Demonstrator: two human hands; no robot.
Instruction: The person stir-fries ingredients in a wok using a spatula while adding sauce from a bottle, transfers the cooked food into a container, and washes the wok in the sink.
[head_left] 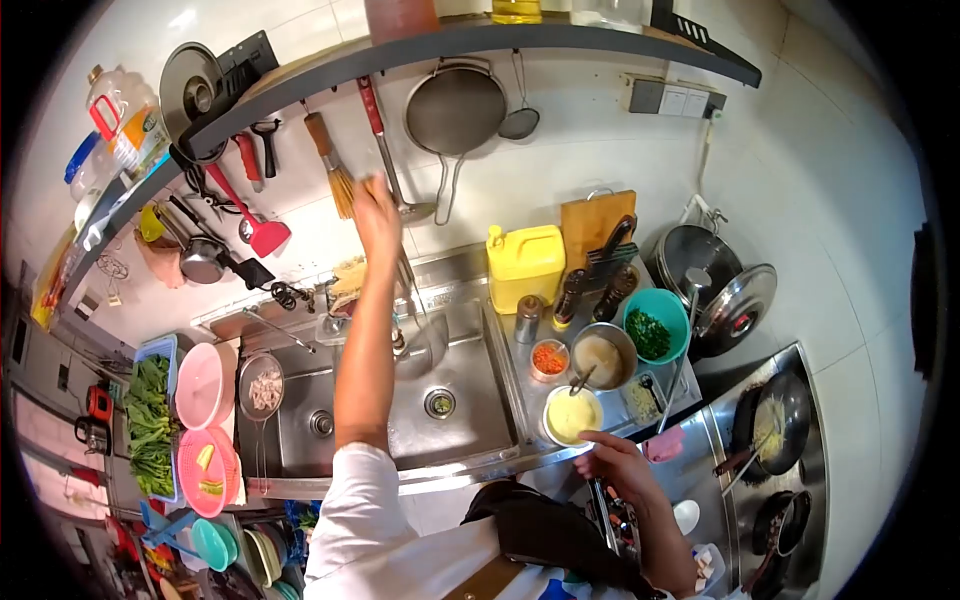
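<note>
My left hand (378,222) is raised over the sink, its fingers closed round the upper end of a long thin metal utensil (424,342). The utensil's rounded lower end is smeared by motion above the right basin, so its exact kind cannot be told. Near the counter's front edge, my right hand (612,464) has its fingers apart, with the tips close to the rim of a white bowl (572,416) of pale yellow liquid; contact is unclear. Behind that bowl stand a metal pot (603,357) of cloudy liquid with a spoon and a small tub of chopped orange pieces (549,360).
A double-basin steel sink (470,400) lies below me. On its right are a yellow jug (527,268), a knife block (606,268) and a teal bowl of chopped greens (654,333). Pans (780,422) sit on the stove; utensils hang along the wall. Leafy greens (150,425) stand left.
</note>
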